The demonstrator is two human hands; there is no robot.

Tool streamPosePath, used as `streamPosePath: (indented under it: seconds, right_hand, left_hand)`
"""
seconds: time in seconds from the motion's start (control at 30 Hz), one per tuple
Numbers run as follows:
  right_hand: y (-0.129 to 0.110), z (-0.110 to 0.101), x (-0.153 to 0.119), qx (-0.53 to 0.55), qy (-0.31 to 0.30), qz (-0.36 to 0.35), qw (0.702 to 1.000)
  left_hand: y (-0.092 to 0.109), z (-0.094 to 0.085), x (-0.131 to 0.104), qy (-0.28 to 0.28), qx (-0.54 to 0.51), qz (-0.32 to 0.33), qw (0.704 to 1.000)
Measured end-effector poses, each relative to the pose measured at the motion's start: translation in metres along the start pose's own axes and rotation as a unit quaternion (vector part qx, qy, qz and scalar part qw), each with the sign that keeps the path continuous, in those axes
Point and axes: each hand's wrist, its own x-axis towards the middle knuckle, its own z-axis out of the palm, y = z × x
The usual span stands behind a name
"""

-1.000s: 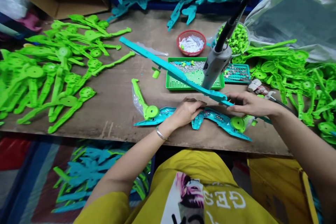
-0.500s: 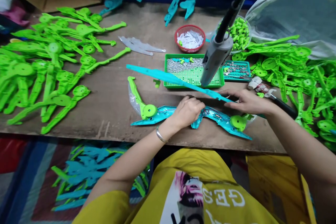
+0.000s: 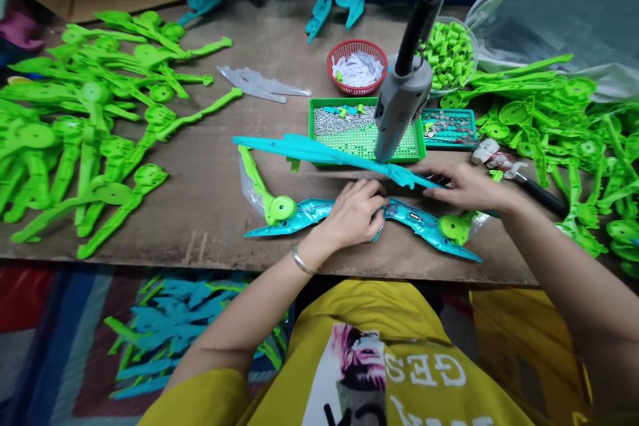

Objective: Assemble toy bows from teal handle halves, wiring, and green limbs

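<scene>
My left hand lies over the middle of a blue plastic toy bow half on the table, its fingers curled down on it and hiding that part. Thin wires and small parts show inside this shell. A green arm piece with a round disc sits at its left end, and another green disc piece at its right. Above it, my right hand grips the right end of a second blue bow half, held tilted between thumb and fingers.
A grey electric screwdriver hangs over a green tray of screws. Behind stand a red basket of white strips and a tub of green caps. Green parts pile up left and right. A hammer lies at right.
The raised blue bow half has come down at its right part and lies more level, nearer the lower half. My left hand's fingers have spread slightly on the lower half.
</scene>
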Motion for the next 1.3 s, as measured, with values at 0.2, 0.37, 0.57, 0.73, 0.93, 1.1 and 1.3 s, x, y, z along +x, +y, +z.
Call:
streamPosePath:
  seconds: [0.2, 0.37, 0.57, 0.73, 0.93, 1.1, 1.3]
  right_hand:
    - [-0.006, 0.0, -0.004, 0.007, -0.006, 0.01, 1.0]
    - [-0.006, 0.002, -0.007, -0.007, -0.012, 0.01, 1.0]
    - [0.001, 0.009, -0.006, -0.075, 0.022, 0.031, 0.996]
    - [0.001, 0.016, -0.002, -0.13, 0.035, 0.015, 0.991]
    - [-0.006, 0.002, 0.01, -0.139, -0.032, -0.03, 0.989]
    - [-0.007, -0.013, 0.026, -0.138, -0.072, -0.086, 0.984]
    - [0.001, -0.008, 0.042, -0.173, -0.071, -0.054, 0.981]
  left_hand:
    - [0.006, 0.007, 0.002, 0.021, -0.018, -0.08, 0.996]
    - [0.004, 0.012, 0.002, 0.023, 0.002, -0.083, 0.996]
    - [0.004, 0.007, -0.007, 0.023, -0.025, -0.033, 0.999]
    - [0.003, 0.01, -0.021, 0.044, -0.076, -0.018, 0.996]
    - [0.006, 0.018, -0.027, 0.058, -0.081, -0.022, 0.995]
    - [0.012, 0.019, -0.033, 0.047, -0.096, -0.025, 0.994]
    - [0.02, 0.023, -0.044, 0.058, -0.098, -0.022, 0.993]
